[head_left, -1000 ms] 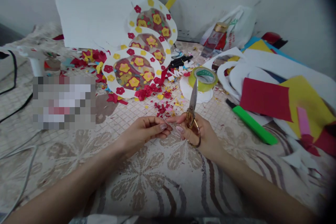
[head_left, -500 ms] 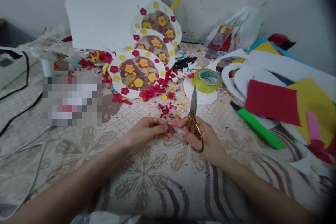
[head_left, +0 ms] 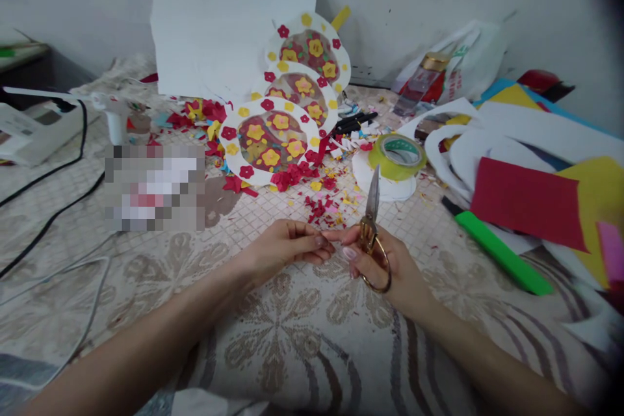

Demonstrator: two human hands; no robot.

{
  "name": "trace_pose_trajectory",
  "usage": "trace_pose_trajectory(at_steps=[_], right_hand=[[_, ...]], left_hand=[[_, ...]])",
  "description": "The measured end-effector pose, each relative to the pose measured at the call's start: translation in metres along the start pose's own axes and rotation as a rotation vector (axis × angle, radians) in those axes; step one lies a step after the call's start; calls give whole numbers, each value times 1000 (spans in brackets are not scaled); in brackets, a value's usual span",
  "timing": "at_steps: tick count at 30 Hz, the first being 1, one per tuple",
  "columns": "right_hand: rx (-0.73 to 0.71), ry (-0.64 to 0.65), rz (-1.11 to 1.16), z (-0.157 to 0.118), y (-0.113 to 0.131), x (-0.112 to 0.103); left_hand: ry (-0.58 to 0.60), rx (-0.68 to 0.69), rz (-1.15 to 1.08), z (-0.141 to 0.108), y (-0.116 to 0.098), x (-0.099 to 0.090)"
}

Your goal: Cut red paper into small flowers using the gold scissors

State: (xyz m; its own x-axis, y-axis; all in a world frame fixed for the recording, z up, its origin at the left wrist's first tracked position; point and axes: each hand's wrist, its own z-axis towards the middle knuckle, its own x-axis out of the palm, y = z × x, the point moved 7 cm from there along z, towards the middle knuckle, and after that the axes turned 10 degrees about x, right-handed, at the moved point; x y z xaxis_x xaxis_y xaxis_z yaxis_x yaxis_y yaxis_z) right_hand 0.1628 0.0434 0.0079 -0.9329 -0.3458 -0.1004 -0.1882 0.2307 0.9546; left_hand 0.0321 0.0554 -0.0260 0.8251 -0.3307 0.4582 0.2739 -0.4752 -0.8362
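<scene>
My right hand (head_left: 385, 266) grips gold-handled scissors (head_left: 371, 221), blades closed and pointing up and away. My left hand (head_left: 285, 248) meets it at the fingertips; both pinch something tiny between them that I cannot make out. Just beyond the hands lie red and yellow paper scraps (head_left: 319, 198). Further back stand three white foam rings decorated with red and yellow flowers (head_left: 273, 143), overlapping one another. A roll of yellow-green tape (head_left: 397, 155) sits behind the scissor tips.
A green marker (head_left: 502, 253) lies at the right beside red (head_left: 529, 201) and yellow paper sheets and white foam cut-outs. A white foam board (head_left: 229, 19) leans on the wall. A glue gun (head_left: 114, 114) and black cables (head_left: 53, 208) are at the left. A bottle (head_left: 419, 81) stands by a plastic bag.
The view has shifted left, so everything slid right and slightly down in the frame. The hands keep their pose, fingertips together, scissors still upright.
</scene>
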Motion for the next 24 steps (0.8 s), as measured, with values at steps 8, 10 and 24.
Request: trace_pose_trajectory(at_steps=[8, 10, 24], right_hand=[[-3, -19, 3, 1, 3, -1], [-12, -35, 11, 1, 5, -2], [-27, 13, 68, -3, 4, 1]], left_hand=[[-17, 14, -73, 2, 1, 1], [-16, 24, -94, 2, 0, 1], [-24, -4, -71, 1, 1, 1]])
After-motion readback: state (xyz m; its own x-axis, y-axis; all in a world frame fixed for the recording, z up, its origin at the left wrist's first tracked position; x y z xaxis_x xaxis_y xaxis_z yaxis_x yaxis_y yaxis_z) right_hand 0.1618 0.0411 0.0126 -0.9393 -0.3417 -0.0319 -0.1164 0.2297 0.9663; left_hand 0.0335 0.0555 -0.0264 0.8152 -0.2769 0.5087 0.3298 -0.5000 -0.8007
